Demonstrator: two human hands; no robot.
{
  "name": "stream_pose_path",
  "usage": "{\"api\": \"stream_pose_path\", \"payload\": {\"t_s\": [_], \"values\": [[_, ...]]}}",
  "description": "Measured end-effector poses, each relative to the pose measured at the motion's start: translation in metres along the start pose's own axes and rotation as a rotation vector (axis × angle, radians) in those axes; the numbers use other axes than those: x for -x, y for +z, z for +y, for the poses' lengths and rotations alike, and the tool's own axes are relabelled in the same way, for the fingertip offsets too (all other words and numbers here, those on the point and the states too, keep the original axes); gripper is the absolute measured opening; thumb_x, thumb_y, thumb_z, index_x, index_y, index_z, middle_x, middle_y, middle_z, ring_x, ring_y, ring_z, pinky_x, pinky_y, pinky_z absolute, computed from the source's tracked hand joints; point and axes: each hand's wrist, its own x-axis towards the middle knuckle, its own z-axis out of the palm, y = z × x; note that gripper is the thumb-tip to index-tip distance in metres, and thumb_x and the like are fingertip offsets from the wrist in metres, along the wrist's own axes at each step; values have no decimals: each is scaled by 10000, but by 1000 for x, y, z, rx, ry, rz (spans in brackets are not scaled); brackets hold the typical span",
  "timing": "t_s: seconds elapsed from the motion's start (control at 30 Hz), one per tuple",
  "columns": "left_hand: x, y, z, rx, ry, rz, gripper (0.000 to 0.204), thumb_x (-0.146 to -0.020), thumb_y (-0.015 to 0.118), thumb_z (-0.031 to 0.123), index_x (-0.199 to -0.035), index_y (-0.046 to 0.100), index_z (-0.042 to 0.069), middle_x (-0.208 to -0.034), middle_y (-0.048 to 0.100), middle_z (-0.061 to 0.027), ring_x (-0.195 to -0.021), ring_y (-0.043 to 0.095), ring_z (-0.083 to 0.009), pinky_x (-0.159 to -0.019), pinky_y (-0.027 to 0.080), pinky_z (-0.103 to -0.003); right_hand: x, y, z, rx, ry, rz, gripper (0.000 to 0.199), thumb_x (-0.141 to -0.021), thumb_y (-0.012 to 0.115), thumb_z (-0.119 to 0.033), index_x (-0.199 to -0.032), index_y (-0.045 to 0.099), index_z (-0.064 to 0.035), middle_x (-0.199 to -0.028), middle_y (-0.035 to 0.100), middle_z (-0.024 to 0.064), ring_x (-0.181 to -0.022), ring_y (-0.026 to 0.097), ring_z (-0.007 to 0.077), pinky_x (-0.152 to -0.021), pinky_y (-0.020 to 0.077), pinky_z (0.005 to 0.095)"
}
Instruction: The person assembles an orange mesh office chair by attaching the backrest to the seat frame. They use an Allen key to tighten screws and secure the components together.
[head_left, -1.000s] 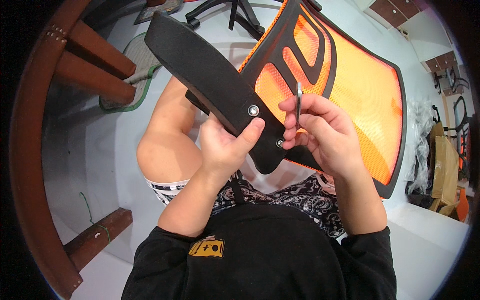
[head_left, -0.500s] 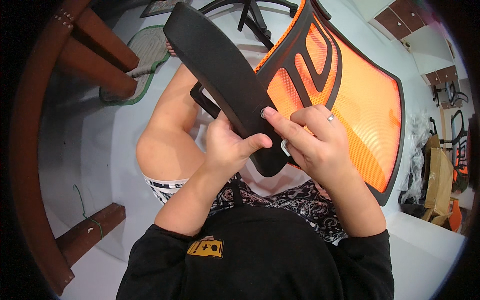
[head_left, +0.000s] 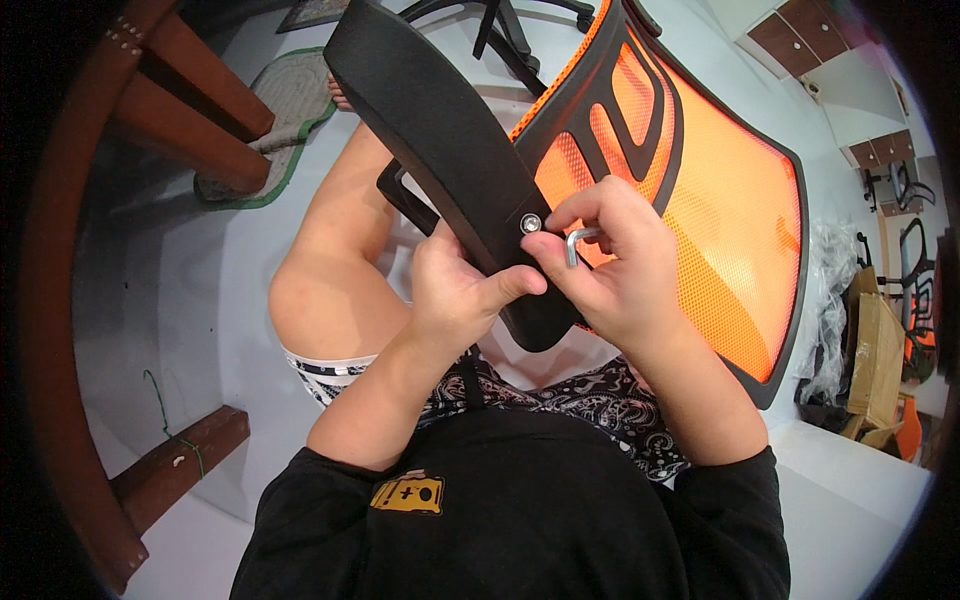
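Note:
My left hand [head_left: 455, 280] grips the edge of a long black chair part [head_left: 440, 130], possibly an armrest; its fingers go behind and its thumb lies along the near side. A silver bolt [head_left: 531, 224] with a round head sits in that part. My right hand [head_left: 625, 260] is closed around a bent silver hex key [head_left: 573, 247], whose short end sticks out between the fingers. The right thumb and fingertip are right beside the bolt head. Behind the hands stands an orange mesh chair back [head_left: 715, 230] with a black frame.
A dark wheeled chair base [head_left: 510, 45] lies on the floor ahead. Brown wooden legs [head_left: 200, 140] and a green-edged mat [head_left: 285, 110] are at the left. Cardboard [head_left: 875, 360], clear plastic wrap [head_left: 830, 310] and other chair parts stand at the far right.
My right fingertip has come off the bolt head, which now shows fully. The right hand has turned, bringing its thumb up to the bolt and more of the hex key into view.

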Motion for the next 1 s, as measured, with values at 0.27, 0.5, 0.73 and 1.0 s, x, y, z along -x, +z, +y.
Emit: {"api": "stream_pose_path", "payload": {"t_s": [0.27, 0.5, 0.73, 1.0], "values": [[0, 0, -2, 0, -20, 32, 619, -672, 772, 236, -1125, 438, -24, -1034, 569, -65, -951, 545, -130, -841, 442, -265, 2, -2, 4, -180, 188, -50, 183, -718, 657, -64, -852, 540, -22, -777, 539, 110, -710, 554, 244, -624, 456, 296], [1, 2, 1, -16, -33, 64, 626, -665, 776, 254, -1113, 442, -28, -1023, 577, -68, -934, 553, -127, -818, 457, -263, -7, -22, 7, -192, 12, -157, 149, -771, 535, 31, -913, 551, -10, -865, 512, 111, -781, 544, 220, -699, 438, 288], [1, 1, 1, -59, -69, 96, 665, -639, 785, 338, -1088, 465, -35, -1000, 597, -75, -916, 558, -116, -792, 462, -257, -28, -34, 5, -208, -101, -289, 181, -711, 590, 72, -840, 643, -43, -800, 538, 73, -752, 554, 169, -624, 445, 268], [2, -5, -5, -153, -35, 86, 657, -626, 789, 377, -1050, 505, -38, -958, 621, -84, -878, 573, -118, -769, 458, -260, -39, -35, 8, -141, -62, -438, 151, -721, 601, 52, -829, 638, -47, -770, 546, 60, -731, 546, 172, -624, 444, 273]]}}
